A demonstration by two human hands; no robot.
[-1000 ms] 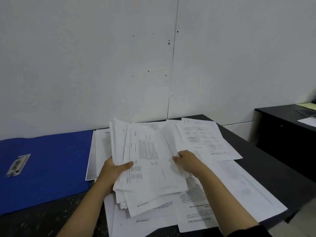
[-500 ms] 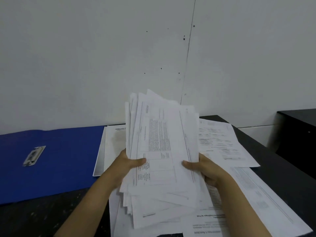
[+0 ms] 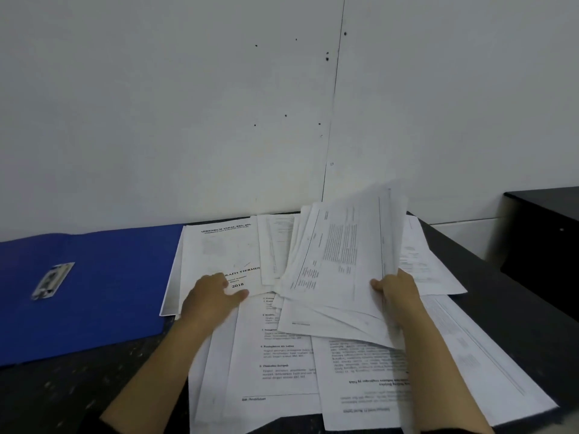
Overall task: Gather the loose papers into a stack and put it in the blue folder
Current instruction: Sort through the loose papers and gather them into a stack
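A bundle of white printed papers (image 3: 341,261) is tilted up on the right, its right edge gripped by my right hand (image 3: 394,289). My left hand (image 3: 213,297) rests flat, fingers spread, on a cover sheet (image 3: 219,249) printed with "2018", lying beside the folder. More loose sheets (image 3: 282,355) are spread flat across the dark table under both arms. The blue folder (image 3: 94,286) lies open on the left, with a metal clip (image 3: 53,280) on its inner face.
The dark table (image 3: 507,308) butts against a white wall. Its right edge runs diagonally past the papers. A second dark cabinet (image 3: 545,233) stands at the far right across a gap.
My left hand has let go of the bundle and dropped onto the cover sheet. The bundle, raised upright between both hands before, has swung down to the right in my right hand alone.
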